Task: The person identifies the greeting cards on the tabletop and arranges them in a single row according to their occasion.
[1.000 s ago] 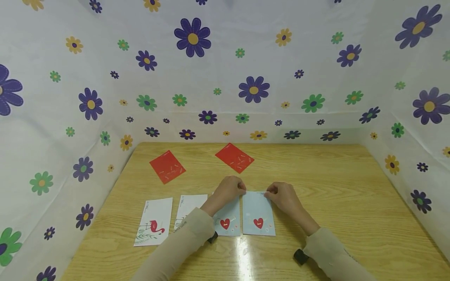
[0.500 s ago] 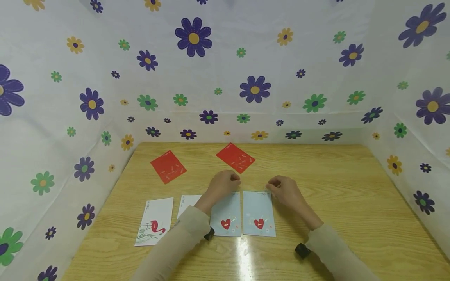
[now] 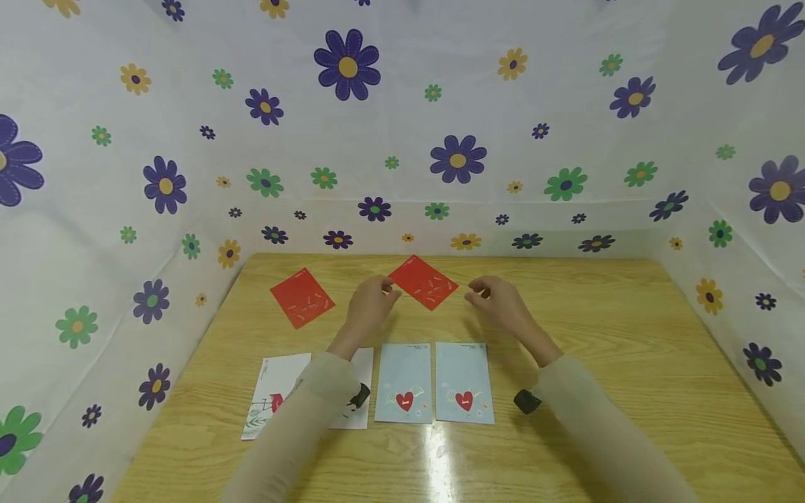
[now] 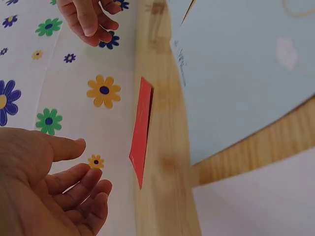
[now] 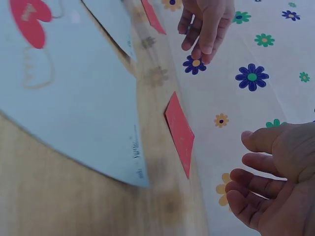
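Both hands hover over the far part of the table, one on each side of a red card (image 3: pixel 423 282) with pale marks. My left hand (image 3: pixel 370 304) is near its left corner, fingers loosely bent and holding nothing. Opposite it, my right hand (image 3: pixel 499 300) is close to the right corner, with nothing between thumb and fingers. The right wrist view shows a gap between the right hand's thumb and fingers (image 5: pixel 256 182). Nearer to me lie two light blue cards with red hearts, the left one (image 3: pixel 404 370) and the right one (image 3: pixel 462 370), side by side.
A second red card (image 3: pixel 302 298) lies at the back left. Two white cards stand in the front row: a flamingo one (image 3: pixel 283 370) at far left and another (image 3: pixel 363 370), both partly behind my left sleeve. Flower-printed cloth (image 3: pixel 402 105) borders the wooden table (image 3: pixel 597 349).
Both hands have left the top edges of the light blue cards and moved away from me to the red card's sides. The blue cards stay lying in the row.
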A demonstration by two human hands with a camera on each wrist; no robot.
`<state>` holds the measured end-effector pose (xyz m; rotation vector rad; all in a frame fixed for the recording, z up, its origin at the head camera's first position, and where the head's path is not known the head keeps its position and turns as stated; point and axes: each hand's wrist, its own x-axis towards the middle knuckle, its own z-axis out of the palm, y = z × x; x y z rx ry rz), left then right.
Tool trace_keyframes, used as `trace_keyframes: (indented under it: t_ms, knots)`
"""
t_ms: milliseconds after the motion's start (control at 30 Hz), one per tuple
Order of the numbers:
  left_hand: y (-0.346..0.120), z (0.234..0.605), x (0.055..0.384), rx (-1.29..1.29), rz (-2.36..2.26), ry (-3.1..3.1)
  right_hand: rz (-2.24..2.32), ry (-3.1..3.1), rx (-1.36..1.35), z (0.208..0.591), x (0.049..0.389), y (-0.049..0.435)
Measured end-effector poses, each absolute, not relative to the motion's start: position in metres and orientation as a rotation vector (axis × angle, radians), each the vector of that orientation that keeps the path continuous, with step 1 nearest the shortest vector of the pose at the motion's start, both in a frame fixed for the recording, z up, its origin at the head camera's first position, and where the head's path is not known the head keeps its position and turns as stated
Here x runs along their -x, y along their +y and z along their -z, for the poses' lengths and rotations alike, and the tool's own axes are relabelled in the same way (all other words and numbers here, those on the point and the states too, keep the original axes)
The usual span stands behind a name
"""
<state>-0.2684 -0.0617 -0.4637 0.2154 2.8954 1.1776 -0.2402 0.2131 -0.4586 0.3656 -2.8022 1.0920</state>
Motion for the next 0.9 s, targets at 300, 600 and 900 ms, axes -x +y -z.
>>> trace_keyframes:
  t_ms: [300, 600, 900]
  knots:
    - [-0.071, 0.455, 0.29, -0.1, -1.179, 2.943, -1.095, -2.795, -0.404, 0.453, 0.277, 0.199]
    - [-0.074, 0.458, 0.307, -0.068, -1.164, 2.917, -1.069, -2.863, -0.397, 0.455, 0.308, 0.176]
    - [-0.072, 0.473, 0.323, -0.079, -1.19, 2.892, -1.04, -2.931, -0.38, 0.463, 0.329, 0.153]
